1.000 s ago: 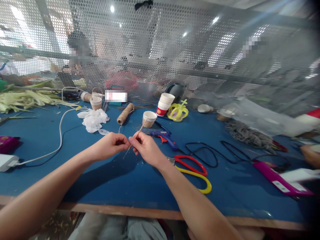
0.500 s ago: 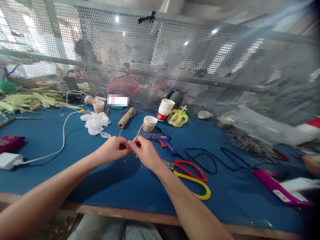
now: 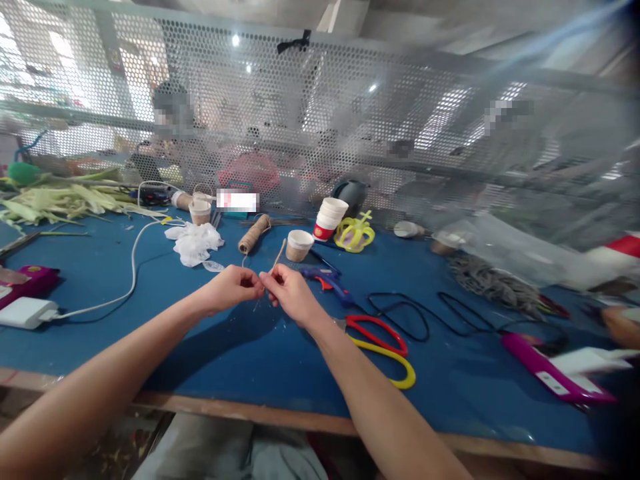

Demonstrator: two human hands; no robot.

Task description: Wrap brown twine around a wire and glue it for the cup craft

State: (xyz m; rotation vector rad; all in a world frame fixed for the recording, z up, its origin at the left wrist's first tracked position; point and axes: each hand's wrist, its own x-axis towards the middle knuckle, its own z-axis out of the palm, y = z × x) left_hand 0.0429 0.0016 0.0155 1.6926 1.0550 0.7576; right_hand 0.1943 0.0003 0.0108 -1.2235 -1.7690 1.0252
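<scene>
Both hands meet above the blue table, fingers pinched close together on thin brown twine [image 3: 280, 255]. A short length of it sticks up from my right hand [image 3: 293, 292], its tip just left of a paper cup [image 3: 299, 249] whose lower part is wrapped in twine. From my left hand [image 3: 234, 289], a strand runs back toward the twine roll [image 3: 255, 233] lying behind. The exact grip between the fingertips is partly hidden. Right of my right hand lies a blue glue gun [image 3: 330, 283], and scissors [image 3: 383, 347] with red and yellow handles are partly behind my right forearm.
Stacked paper cups [image 3: 331, 217] and a yellow crown-shaped piece [image 3: 355, 233] stand at the back. White crumpled material [image 3: 194, 243] and a white cable [image 3: 134, 260] lie left. Black cable, grey cord [image 3: 493, 283] and a purple power strip [image 3: 555, 370] lie right. Perforated metal mesh borders the back.
My hands have shifted slightly, staying together. The twine end above my right hand now leans a little more upright, with a gap between it and the cup. The view has moved slightly.
</scene>
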